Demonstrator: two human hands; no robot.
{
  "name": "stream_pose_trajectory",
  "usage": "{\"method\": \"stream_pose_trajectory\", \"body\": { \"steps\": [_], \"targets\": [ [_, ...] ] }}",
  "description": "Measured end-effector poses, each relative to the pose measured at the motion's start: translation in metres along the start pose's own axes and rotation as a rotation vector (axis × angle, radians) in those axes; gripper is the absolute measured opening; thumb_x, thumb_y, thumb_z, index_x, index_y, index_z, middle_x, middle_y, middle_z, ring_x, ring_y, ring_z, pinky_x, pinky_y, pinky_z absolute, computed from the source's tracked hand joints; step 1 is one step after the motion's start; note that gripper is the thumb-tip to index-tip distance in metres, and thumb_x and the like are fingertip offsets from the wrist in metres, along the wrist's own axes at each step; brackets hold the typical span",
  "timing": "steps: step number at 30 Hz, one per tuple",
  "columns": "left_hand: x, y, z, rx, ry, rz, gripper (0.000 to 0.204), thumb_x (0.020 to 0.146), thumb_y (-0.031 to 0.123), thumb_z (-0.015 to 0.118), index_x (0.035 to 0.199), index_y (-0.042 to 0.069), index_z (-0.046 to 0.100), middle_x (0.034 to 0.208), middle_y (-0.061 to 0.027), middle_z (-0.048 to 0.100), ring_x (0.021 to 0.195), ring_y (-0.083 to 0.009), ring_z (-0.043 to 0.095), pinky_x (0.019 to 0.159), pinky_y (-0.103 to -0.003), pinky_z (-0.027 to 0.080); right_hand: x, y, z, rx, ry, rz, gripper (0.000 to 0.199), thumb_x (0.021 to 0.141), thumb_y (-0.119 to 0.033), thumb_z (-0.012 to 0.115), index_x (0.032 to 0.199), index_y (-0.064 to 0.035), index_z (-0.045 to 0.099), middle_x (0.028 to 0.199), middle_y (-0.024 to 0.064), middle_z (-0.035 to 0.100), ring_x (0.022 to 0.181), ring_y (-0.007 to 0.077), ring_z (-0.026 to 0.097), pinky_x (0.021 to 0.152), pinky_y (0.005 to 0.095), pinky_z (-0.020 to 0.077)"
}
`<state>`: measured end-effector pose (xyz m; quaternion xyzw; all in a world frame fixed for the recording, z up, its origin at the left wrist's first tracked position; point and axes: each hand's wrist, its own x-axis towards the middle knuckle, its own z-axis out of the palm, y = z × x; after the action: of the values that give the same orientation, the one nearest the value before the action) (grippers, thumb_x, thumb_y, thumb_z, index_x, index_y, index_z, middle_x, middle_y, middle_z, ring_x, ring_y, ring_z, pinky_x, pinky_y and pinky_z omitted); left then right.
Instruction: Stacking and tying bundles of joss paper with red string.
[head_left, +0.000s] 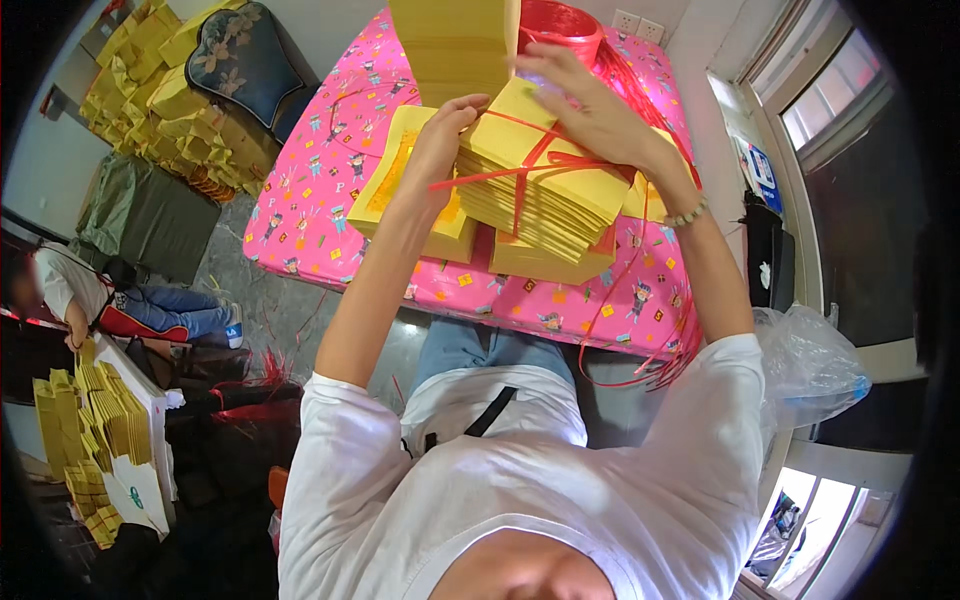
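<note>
A bundle of yellow folded paper sheets [540, 190] leans tilted over other stacks on the bed, with a red plastic ribbon [522, 185] crossing over its top. My left hand [440, 145] presses on the bundle's upper left edge, fingers curled over it. Above its far right corner, my right hand [590, 105] has its fingers apart and blurred by motion. Under and beside the bundle lie a yellow stack with orange print [390, 180] and another yellow block [555, 262]. A tall yellow sheet or board [455, 45] stands behind.
The pink patterned bed [300, 190] bears everything. A red basin [565, 25] and loose red ribbon strands [645, 100] are at the far right. Yellow paper heaps [160, 100] and a dark chair [250, 65] stand far left. Another person [130, 295] sits at left near yellow stacks [110, 400].
</note>
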<state>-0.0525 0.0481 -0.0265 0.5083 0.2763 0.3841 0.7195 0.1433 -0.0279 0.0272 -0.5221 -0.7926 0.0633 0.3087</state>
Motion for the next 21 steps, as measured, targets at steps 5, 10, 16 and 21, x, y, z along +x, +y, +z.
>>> {"method": "stream_pose_trajectory", "body": {
  "steps": [5,10,16,21],
  "targets": [
    [-0.016,-0.011,-0.007,-0.100,-0.143,0.084,0.050,0.097,0.035,0.038,0.132,0.000,0.046,0.126,-0.0113,0.054,0.116,-0.0177,0.050,0.102,-0.031,0.034,-0.067,0.000,-0.031,0.143,0.357,0.132,0.044,0.098,-0.026,0.044,0.138,-0.0085,0.042,0.138,0.0133,0.040,0.127,0.0275,0.041,0.106,0.0375,0.0326],
    [-0.024,-0.028,-0.010,0.005,-0.173,0.200,0.059,0.096,0.043,0.042,0.139,0.002,0.039,0.134,-0.0122,0.048,0.127,-0.0212,0.041,0.107,-0.034,0.028,-0.130,0.000,0.033,0.460,0.472,0.282,0.072,0.092,-0.036,0.053,0.146,-0.0041,0.019,0.145,0.0166,0.030,0.132,0.0283,0.034,0.108,0.0396,0.0290],
    [-0.025,-0.028,-0.006,0.076,-0.103,0.075,0.064,0.094,0.050,0.045,0.140,0.006,0.038,0.136,-0.0123,0.046,0.127,-0.0212,0.039,0.108,-0.035,0.026,-0.124,-0.015,0.059,0.412,0.433,0.189,0.129,0.063,-0.029,0.086,0.148,-0.0057,-0.008,0.147,0.0177,0.022,0.136,0.0294,0.027,0.112,0.0425,0.0242],
    [-0.020,-0.005,-0.011,0.220,-0.100,0.025,0.073,0.091,0.061,0.042,0.139,0.007,0.040,0.132,-0.0105,0.050,0.116,-0.0190,0.047,0.100,-0.035,0.032,-0.114,-0.009,0.050,0.516,0.484,0.207,0.120,0.067,-0.026,0.083,0.149,-0.0085,-0.003,0.146,0.0139,0.027,0.131,0.0272,0.035,0.110,0.0419,0.0280]
  ]
}}
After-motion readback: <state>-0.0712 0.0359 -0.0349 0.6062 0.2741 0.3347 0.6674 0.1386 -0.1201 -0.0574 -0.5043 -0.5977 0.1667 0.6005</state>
